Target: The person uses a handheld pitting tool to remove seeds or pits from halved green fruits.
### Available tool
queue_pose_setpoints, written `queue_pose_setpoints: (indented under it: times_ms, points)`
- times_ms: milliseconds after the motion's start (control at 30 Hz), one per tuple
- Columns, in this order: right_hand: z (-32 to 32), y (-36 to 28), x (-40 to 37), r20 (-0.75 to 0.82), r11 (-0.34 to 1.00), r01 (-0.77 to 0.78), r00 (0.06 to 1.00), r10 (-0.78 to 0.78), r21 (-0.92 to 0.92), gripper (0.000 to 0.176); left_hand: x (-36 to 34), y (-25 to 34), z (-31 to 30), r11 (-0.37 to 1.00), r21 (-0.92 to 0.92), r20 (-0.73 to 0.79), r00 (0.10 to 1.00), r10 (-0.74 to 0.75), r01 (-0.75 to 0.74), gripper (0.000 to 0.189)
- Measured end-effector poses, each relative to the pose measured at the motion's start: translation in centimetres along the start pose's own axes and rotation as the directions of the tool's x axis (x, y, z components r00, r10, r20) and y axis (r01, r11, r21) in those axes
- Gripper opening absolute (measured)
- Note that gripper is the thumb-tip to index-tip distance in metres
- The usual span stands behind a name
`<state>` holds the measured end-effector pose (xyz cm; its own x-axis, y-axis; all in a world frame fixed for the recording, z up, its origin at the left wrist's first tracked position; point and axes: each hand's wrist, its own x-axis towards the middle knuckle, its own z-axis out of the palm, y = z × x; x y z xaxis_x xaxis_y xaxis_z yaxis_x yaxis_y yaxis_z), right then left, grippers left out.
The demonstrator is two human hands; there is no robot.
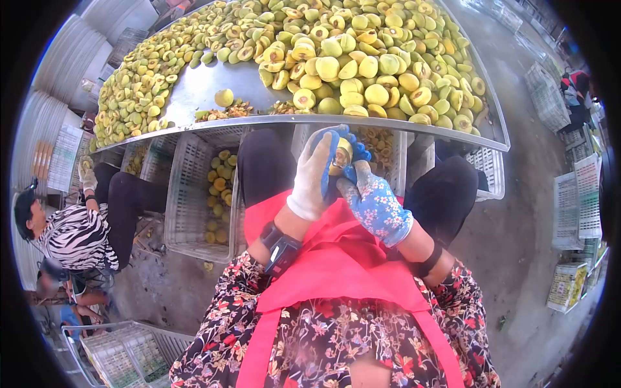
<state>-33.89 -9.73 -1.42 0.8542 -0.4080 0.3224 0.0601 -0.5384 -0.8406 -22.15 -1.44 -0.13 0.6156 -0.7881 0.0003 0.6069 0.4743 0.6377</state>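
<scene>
My left hand (313, 173), in a white glove with blue palm, is closed around a halved yellow-green fruit (342, 155), apricot- or peach-like. Its brown, hollowed cut face is turned toward my right hand (380, 204). That hand wears a blue floral glove, its fingers curled in against the fruit. A small dark glint shows at the fruit's face, but whatever my right fingers grip is hidden. Both hands are above my lap, just in front of the metal table's rim (297, 119). On the table lies a large heap of fruit halves (369, 64).
Brown pit scraps (226, 111) lie near the table's edge. Below stand a crate of fruit halves (173, 213) and a crate of scraps (400, 161). At left sits a co-worker (77, 236) with a gloved hand raised. Stacked crates (576, 207) and another person (574, 97) are at right.
</scene>
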Motion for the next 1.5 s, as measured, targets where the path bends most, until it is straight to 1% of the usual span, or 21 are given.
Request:
queue_pose_setpoints:
  times_ms: [133, 167, 233, 267, 467, 633, 700, 767, 833, 900, 967, 1000, 1033, 1100, 1133, 1167, 1200, 1300, 1333, 1433, 1500]
  points:
    - [1.3, 2.8, 0.4, -0.017, 0.988, -0.02, 1.0, 0.022, 0.153, 0.023, 1.2, -1.6, -1.1, 0.998, 0.045, -0.038, 0.999, 0.034, -0.032, 0.038]
    - [0.8, 1.7, 0.4, 0.101, 0.926, -0.238, 0.971, 0.218, 0.292, 0.022, 1.0, -1.4, -0.9, 0.996, 0.08, -0.045, 0.998, 0.044, -0.041, 0.039]
    - [-0.9, -1.5, 0.9, 0.392, 0.623, -0.63, 0.776, 0.494, 0.463, 0.021, 0.7, -1.2, -0.8, 0.983, 0.163, -0.016, 0.996, 0.09, -0.087, 0.04]
    - [-1.4, -2.8, 1.1, 0.445, 0.539, -0.672, 0.74, 0.504, 0.507, 0.02, 0.4, -1.1, -0.9, 0.972, 0.204, 0.0, 0.993, 0.116, -0.113, 0.04]
    - [-1.7, -1.7, 3.2, 0.665, 0.147, -0.758, 0.634, 0.396, 0.635, 0.022, 2.5, -1.9, -2.5, 0.958, 0.249, -0.007, 0.989, 0.149, -0.143, 0.044]
    - [-2.2, 1.2, 3.3, 0.838, -0.255, -0.798, 0.514, 0.183, 0.546, 0.027, 3.3, -2.4, -3.3, 0.968, 0.228, 0.038, 0.995, 0.096, -0.102, 0.046]
    - [-2.4, 1.7, 3.3, 0.854, -0.319, -0.796, 0.51, 0.104, 0.514, 0.028, 3.4, -1.8, -3.2, 0.957, 0.278, 0.075, 0.995, 0.067, -0.086, 0.047]
    - [-2.8, 2.5, 3.6, 0.853, -0.323, -0.798, 0.518, 0.065, 0.51, 0.028, 4.2, -1.3, -3.7, 0.859, 0.481, 0.093, 0.985, 0.148, -0.174, 0.045]
    - [-3.3, 2.9, 3.7, 0.84, -0.218, -0.814, 0.541, 0.05, 0.538, 0.03, 4.9, -0.2, -6.5, 0.674, 0.682, 0.144, 0.956, 0.256, -0.283, 0.041]
    - [-4.0, 3.7, 3.9, 0.835, -0.127, -0.828, 0.551, 0.0, 0.546, 0.032, 4.1, 3.0, -9.4, 0.726, 0.661, -0.108, 0.934, 0.341, -0.189, 0.038]
    - [-4.5, 4.1, 5.2, 0.822, 0.331, -0.838, 0.519, 0.236, 0.434, 0.035, 2.8, 8.8, -12.0, 0.153, 0.988, -0.06, 0.867, 0.494, -0.018, 0.035]
    - [-4.5, 4.3, 5.8, 0.769, 0.57, -0.778, 0.527, 0.362, 0.266, 0.035, 2.3, 11.5, -13.9, -0.251, 0.966, 0.092, 0.828, 0.553, 0.06, 0.037]
    - [-4.4, 4.7, 6.2, 0.682, 0.742, -0.669, 0.565, 0.465, 0.048, 0.036, 2.2, 13.3, -15.3, -0.606, 0.78, 0.26, 0.799, 0.542, 0.156, 0.04]
    - [-3.9, 7.4, 6.7, 0.71, 0.756, -0.653, 0.51, 0.485, -0.047, 0.039, 2.8, 15.2, -15.4, -0.744, 0.554, 0.217, 0.797, 0.563, 0.374, 0.055]
    - [-2.5, 11.2, 5.8, 0.671, 0.881, -0.352, 0.575, 0.469, -0.314, 0.039, 4.3, 15.4, -15.4, -0.715, 0.58, 0.091, 0.842, 0.532, 0.389, 0.059]
    - [-1.2, 14.5, 5.1, 0.644, 0.837, -0.004, 0.636, 0.425, -0.548, 0.04, 6.2, 14.8, -13.2, -0.671, 0.663, 0.034, 0.882, 0.47, 0.332, 0.061]
    - [-1.3, 14.1, 5.7, 0.733, 0.842, 0.059, 0.528, 0.429, -0.536, 0.042, 8.3, 13.8, -12.5, -0.577, 0.786, 0.034, 0.917, 0.397, 0.221, 0.063]
    - [-1.8, 10.7, 6.6, 0.684, 0.891, -0.309, 0.571, 0.454, -0.333, 0.045, 14.2, 9.2, -9.9, -0.597, 0.791, -0.023, 0.981, 0.19, 0.134, 0.068]
    - [-0.5, 14.0, 4.9, 0.607, 0.973, -0.165, 0.761, 0.231, -0.163, 0.043, 15.4, 8.2, -8.5, -0.553, 0.815, -0.136, 0.985, 0.108, 0.173, 0.07]
    - [-0.3, 13.4, 5.3, 0.474, 0.978, -0.178, 0.855, 0.211, -0.113, 0.036, 17.4, 6.2, -9.2, -0.432, 0.868, -0.185, 0.966, 0.182, 0.247, 0.074]
    - [-2.1, 8.7, 7.0, 0.505, 0.896, -0.444, 0.769, 0.392, -0.02, 0.031, 17.3, 5.9, -10.4, -0.369, 0.91, -0.1, 0.963, 0.25, 0.19, 0.07]
